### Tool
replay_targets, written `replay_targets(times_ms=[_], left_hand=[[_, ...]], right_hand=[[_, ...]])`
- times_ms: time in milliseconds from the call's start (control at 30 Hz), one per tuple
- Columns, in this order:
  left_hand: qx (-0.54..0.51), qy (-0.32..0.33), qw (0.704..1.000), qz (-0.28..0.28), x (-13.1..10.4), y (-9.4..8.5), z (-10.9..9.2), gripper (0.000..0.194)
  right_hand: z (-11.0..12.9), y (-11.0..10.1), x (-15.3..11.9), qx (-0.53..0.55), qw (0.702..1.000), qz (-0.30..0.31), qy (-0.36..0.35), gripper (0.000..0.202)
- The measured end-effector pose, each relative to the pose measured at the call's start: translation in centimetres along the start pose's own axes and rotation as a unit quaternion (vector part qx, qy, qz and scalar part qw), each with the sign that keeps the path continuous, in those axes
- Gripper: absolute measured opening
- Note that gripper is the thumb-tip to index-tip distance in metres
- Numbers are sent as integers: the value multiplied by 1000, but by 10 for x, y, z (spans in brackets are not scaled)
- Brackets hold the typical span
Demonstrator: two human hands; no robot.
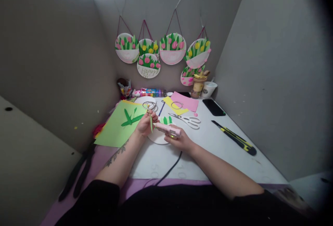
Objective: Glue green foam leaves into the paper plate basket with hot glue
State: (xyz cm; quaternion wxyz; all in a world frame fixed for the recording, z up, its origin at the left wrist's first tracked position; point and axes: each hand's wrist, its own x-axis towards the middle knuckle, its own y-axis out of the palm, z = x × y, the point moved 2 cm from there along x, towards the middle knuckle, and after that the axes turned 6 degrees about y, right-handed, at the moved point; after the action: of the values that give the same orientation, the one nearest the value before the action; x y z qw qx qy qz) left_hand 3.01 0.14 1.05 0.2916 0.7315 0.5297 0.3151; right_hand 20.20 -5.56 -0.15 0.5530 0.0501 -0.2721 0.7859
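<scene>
The left hand [146,123] pinched a thin green strip [151,124] upright in a closed grip, just above a white plate [156,137] on the bench [208,142]. The right hand [179,140] was clenched around a pink glue gun [168,129], its tip touching the strip. Scissors [187,120] lay near, green paper [117,128] to the left.

A white table [223,139] carries green paper [117,128], pink paper [186,101], yellow paper [173,105], white scissors [188,120], a black phone [213,107], a yellow-black knife [234,137] and a paper plate [157,137].
</scene>
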Motion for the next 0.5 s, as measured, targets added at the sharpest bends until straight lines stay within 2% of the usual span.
replay_targets(times_ms=[500], left_hand=[[-7, 0, 1000, 9, 2, -5, 1, 39]], right_hand=[[2, 0, 0, -14, 1000, 16, -11, 15]])
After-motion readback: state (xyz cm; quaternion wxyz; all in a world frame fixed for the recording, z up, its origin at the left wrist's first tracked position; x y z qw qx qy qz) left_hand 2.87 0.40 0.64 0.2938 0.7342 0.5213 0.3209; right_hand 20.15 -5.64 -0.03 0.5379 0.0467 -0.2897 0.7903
